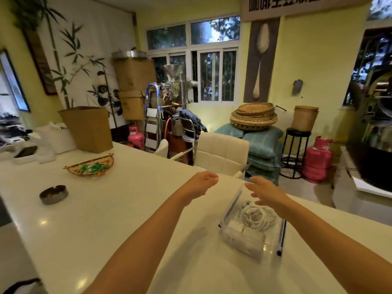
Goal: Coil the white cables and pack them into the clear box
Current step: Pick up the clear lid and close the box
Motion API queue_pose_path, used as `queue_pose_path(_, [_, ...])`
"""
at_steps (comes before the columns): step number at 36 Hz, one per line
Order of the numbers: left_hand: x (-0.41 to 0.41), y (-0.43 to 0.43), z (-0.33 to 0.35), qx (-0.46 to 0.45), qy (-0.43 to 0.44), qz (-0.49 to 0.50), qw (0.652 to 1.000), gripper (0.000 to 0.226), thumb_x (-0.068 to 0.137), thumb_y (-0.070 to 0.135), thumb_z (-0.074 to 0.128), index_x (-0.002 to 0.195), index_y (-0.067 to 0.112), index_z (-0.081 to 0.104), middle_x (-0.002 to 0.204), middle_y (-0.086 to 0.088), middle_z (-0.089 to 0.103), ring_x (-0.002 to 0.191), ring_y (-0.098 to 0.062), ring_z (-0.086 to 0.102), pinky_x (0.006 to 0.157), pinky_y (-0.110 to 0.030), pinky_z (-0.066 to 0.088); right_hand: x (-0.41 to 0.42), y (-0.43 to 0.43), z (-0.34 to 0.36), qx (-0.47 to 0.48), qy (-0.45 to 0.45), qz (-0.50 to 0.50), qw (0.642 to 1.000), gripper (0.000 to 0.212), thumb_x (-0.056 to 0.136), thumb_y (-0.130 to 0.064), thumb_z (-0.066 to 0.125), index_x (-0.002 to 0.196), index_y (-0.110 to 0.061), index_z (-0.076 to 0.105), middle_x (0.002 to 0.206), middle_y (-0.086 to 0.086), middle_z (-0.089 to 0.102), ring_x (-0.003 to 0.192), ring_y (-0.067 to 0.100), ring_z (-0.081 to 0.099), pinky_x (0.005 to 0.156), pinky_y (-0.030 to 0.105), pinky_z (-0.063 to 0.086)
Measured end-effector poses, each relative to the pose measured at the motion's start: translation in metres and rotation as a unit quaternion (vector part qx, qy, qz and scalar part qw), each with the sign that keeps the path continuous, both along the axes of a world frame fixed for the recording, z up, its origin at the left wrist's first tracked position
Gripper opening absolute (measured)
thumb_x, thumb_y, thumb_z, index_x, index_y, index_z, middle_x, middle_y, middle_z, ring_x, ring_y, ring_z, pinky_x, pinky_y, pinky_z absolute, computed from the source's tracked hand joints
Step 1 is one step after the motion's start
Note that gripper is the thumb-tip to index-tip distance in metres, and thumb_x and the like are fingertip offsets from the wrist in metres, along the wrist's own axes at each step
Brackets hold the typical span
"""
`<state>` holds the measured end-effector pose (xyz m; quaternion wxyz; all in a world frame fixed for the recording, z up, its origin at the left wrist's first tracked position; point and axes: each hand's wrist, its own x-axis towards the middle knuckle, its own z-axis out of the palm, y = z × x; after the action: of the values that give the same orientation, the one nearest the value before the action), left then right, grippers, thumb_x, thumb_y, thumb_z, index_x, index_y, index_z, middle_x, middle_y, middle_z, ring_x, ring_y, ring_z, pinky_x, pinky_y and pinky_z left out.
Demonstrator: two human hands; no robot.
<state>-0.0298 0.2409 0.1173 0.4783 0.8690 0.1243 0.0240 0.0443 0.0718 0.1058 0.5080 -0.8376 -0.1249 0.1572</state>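
Two bare forearms reached forward over a white table (127, 209). Nearest the viewer on the right sat a clear box (252, 236) with dark clips along its sides. Inside it lay the white cables (257, 216), looped in a loose coil, beside a white power strip (246, 240) at the box's near end. The right hand (267, 193) hovered just above the box's far end, fingers spread and holding nothing. The left hand (201, 183) was raised to the left of the box, fingers loosely apart and empty. Farther left on the table stood a small dark metal dish (54, 194) and a woven basket (90, 165) holding green wrapped sweets. Beyond the table's far edge stood a white padded chair (221, 152).
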Motion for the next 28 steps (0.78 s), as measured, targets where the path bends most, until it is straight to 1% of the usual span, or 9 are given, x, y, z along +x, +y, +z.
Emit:
queue_pose_path(5, [-0.025, 0.016, -0.002, 0.01, -0.035, 0.044, 0.998, 0.035, 0.095, 0.025, 0.043, 0.126, 0.01, 0.051, 0.13, -0.01, 0.053, 0.105, -0.015, 0.048, 0.089, -0.027, 0.039, -0.015, 0.02, 0.003, 0.006, -0.005, 0.023, 1.0, 0.05, 0.095, -0.027, 0.046, 0.141, -0.013, 0.032, 0.146, 0.011, 0.037, 0.13, 0.03, 0.041, 0.099, 0.041, 0.041])
queue_pose_path(9, [-0.044, 0.03, -0.004, 0.027, -0.025, 0.065, 0.997, 0.034, 0.096, 0.021, 0.041, 0.127, 0.011, 0.05, 0.134, -0.009, 0.05, 0.118, -0.021, 0.048, 0.093, -0.027, 0.038, -0.026, 0.035, 0.003, 0.006, -0.008, 0.037, 0.999, 0.049, 0.095, -0.026, 0.047, 0.14, -0.012, 0.033, 0.144, 0.014, 0.04, 0.128, 0.031, 0.044, 0.102, 0.04, 0.04])
queue_pose_path(12, [-0.058, 0.037, -0.006, 0.033, -0.016, 0.071, 0.997, 0.034, 0.096, 0.021, 0.041, 0.127, 0.011, 0.049, 0.135, -0.01, 0.049, 0.122, -0.023, 0.047, 0.098, -0.03, 0.039, -0.035, 0.045, 0.003, 0.015, 0.0, 0.047, 0.999, 0.048, 0.095, -0.024, 0.048, 0.139, -0.012, 0.035, 0.143, 0.015, 0.041, 0.128, 0.032, 0.044, 0.102, 0.041, 0.04])
queue_pose_path(15, [-0.065, 0.04, -0.008, 0.039, -0.012, 0.067, 0.997, 0.034, 0.097, 0.022, 0.04, 0.128, 0.012, 0.049, 0.136, -0.009, 0.049, 0.123, -0.024, 0.046, 0.104, -0.035, 0.037, -0.042, 0.052, 0.005, 0.028, 0.006, 0.051, 0.998, 0.047, 0.095, -0.023, 0.048, 0.138, -0.011, 0.036, 0.143, 0.015, 0.04, 0.128, 0.033, 0.043, 0.103, 0.043, 0.039])
queue_pose_path(19, [-0.064, 0.037, -0.01, 0.042, -0.021, 0.053, 0.997, 0.034, 0.096, 0.024, 0.04, 0.127, 0.013, 0.049, 0.135, -0.007, 0.049, 0.122, -0.022, 0.047, 0.101, -0.034, 0.039, -0.046, 0.046, 0.008, 0.031, 0.002, 0.045, 0.999, 0.046, 0.096, -0.024, 0.045, 0.139, -0.012, 0.034, 0.144, 0.014, 0.04, 0.129, 0.032, 0.043, 0.105, 0.043, 0.038])
queue_pose_path(21, [-0.059, 0.031, -0.012, 0.04, -0.029, 0.038, 0.998, 0.034, 0.096, 0.024, 0.041, 0.126, 0.013, 0.05, 0.132, -0.007, 0.051, 0.116, -0.02, 0.049, 0.097, -0.033, 0.041, -0.046, 0.035, 0.009, 0.034, -0.005, 0.037, 0.999, 0.046, 0.096, -0.026, 0.044, 0.139, -0.012, 0.034, 0.143, 0.013, 0.041, 0.127, 0.031, 0.044, 0.102, 0.04, 0.039])
queue_pose_path(23, [-0.054, 0.024, -0.013, 0.03, -0.041, 0.028, 0.998, 0.032, 0.095, 0.023, 0.042, 0.124, 0.013, 0.051, 0.129, -0.008, 0.053, 0.109, -0.018, 0.05, 0.093, -0.032, 0.041, -0.046, 0.025, 0.012, 0.037, -0.011, 0.027, 0.999, 0.046, 0.096, -0.026, 0.043, 0.139, -0.013, 0.035, 0.142, 0.012, 0.042, 0.125, 0.03, 0.046, 0.095, 0.036, 0.041])
queue_pose_path(25, [-0.047, 0.014, -0.014, 0.025, -0.052, 0.014, 0.998, 0.031, 0.095, 0.021, 0.043, 0.124, 0.012, 0.052, 0.128, -0.009, 0.053, 0.108, -0.017, 0.049, 0.094, -0.032, 0.041, -0.047, 0.012, 0.015, 0.041, -0.018, 0.007, 0.999, 0.045, 0.096, -0.025, 0.043, 0.139, -0.013, 0.036, 0.14, 0.011, 0.044, 0.122, 0.029, 0.047, 0.092, 0.036, 0.042])
queue_pose_path(28, [-0.035, -0.005, -0.014, 0.009, -0.061, -0.014, 0.998, 0.031, 0.096, 0.021, 0.042, 0.124, 0.012, 0.051, 0.129, -0.008, 0.052, 0.11, -0.016, 0.049, 0.097, -0.033, 0.04, -0.047, -0.011, 0.019, 0.036, -0.023, -0.019, 0.999, 0.043, 0.097, -0.025, 0.04, 0.137, -0.011, 0.036, 0.139, 0.011, 0.043, 0.123, 0.029, 0.046, 0.097, 0.039, 0.041])
